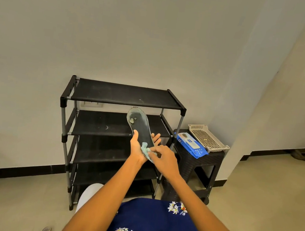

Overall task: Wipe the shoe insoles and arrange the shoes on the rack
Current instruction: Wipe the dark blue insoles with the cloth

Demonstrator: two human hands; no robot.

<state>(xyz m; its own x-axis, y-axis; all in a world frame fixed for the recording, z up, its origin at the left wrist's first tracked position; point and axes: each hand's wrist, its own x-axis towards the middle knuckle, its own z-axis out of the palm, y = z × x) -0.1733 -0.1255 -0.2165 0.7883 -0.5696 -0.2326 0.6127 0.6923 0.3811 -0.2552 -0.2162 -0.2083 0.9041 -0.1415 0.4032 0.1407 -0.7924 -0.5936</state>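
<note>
A dark insole (140,127) with a pale worn edge points up and away, held in front of the black shoe rack (124,100). My left hand (138,148) grips its heel end from below, thumb on the left edge, fingers showing on the right. My right hand (164,158) pinches a small light-blue wipe (145,147) and presses it on the heel part of the insole. The rack's shelves that I can see hold no shoes. A white rounded thing (87,193), perhaps a shoe, sits low at the rack's foot, partly hidden by my left arm.
A dark plastic stool (217,157) stands right of the rack, carrying a blue wet-wipes pack (192,143) and a beige perforated basket (207,137). A small round cap (46,230) lies on the floor at lower left. My floral blue garment (154,225) fills the bottom centre.
</note>
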